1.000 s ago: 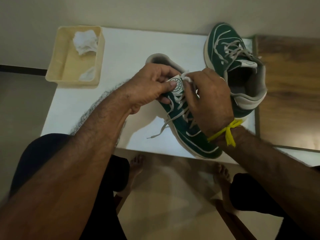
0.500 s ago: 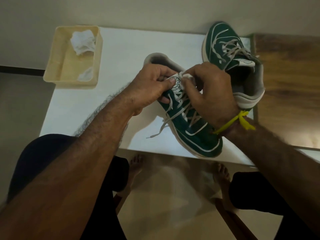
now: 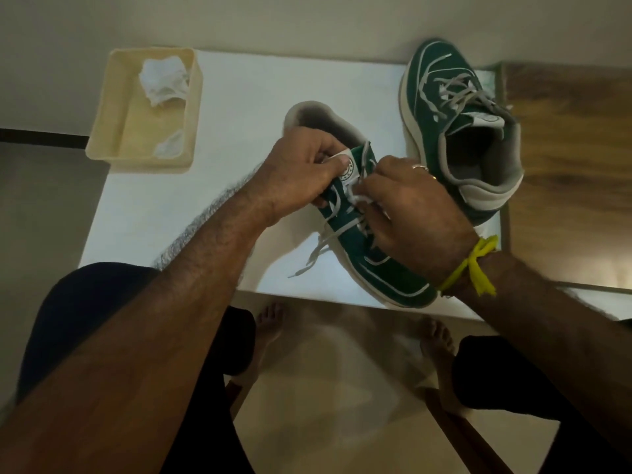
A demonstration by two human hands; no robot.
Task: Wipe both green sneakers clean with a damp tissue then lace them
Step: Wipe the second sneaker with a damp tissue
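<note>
The near green sneaker point(image 3: 372, 261) lay on the white table point(image 3: 246, 97), its toe toward the near edge and its grey-lined heel toward the far side, while the second green sneaker point(image 3: 455, 107) sat just beyond it at the far right, toe away, laces already threaded and loose over its tongue. The left hand point(image 3: 301, 172) gripped the near shoe at its collar, the thumb pressing the white tongue label point(image 3: 348, 165) flat. The right hand point(image 3: 410, 206), with a yellow thread point(image 3: 475, 268) tied at the wrist, had its fingers curled at the upper eyelets and appeared to pinch the grey lace point(image 3: 328, 241); the exact hold was hidden under the knuckles. A free lace end trailed onto the table at the near left of the shoe. The shoe looked light, with a soft suede-like upper that would fold under pressure, so the stiffer collar and tongue seemed the sound place to steady it. The flat lace looked limp and likely to slip back through an eyelet, best taken close to its tip. At the far left, a beige tray point(image 3: 102, 142) held crumpled tissues point(image 3: 162, 82).
</note>
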